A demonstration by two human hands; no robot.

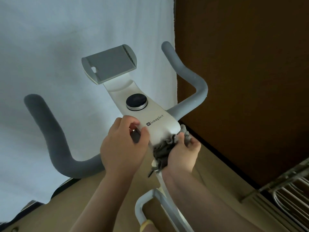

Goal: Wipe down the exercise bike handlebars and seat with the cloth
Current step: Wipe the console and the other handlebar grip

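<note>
Bunched grey cloth sits gripped in the right hand, fingers curled round it, pressed to the near end of the white plastic console. The left hand curls its fingers on the console's edge, steadying it. Both curved grey foam handlebars lie well apart from the cloth; firm strokes along each would serve best. The seat is out of view.

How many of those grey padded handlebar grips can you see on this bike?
2. The left handlebar grip curves up in front of the pale curtain; the right handlebar grip rises against the brown wall. Both hands are at the white centre console, touching neither grip.
</note>
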